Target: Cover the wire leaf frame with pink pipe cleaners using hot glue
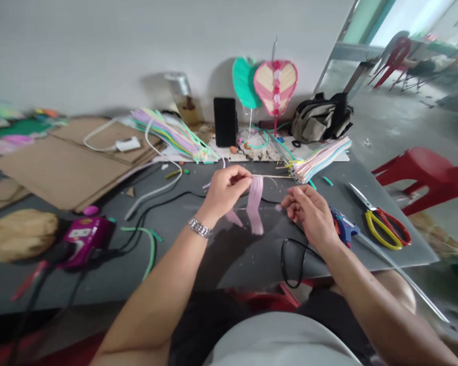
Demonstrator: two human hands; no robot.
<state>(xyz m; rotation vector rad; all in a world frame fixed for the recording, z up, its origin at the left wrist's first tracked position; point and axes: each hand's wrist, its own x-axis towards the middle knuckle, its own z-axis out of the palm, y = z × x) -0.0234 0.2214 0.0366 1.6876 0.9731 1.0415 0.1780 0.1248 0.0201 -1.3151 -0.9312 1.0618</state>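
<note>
My left hand (229, 188), with a metal watch (200, 227) on its wrist, pinches one end of a thin pale stick (270, 176). From the stick hangs a pink strip (255, 203), and a second pink piece (235, 218) shows below the hand. To the right, my right hand (307, 208) is apart from the strip, fingers curled together. A small lilac bit (278, 207) is at its fingertips; whether they grip it I cannot tell. A blue glue gun (343, 227) with a long clear glue stick (400, 274) lies partly hidden beside my right wrist.
Scissors (381, 218) lie at the table's right. Bundles of coloured strips (320, 160) lie at the back, near a black phone (225, 122) and two leaf-shaped fans (276, 86). Cardboard (68, 168) and a purple device (84, 241) occupy the left; black cables (141, 218) cross the table.
</note>
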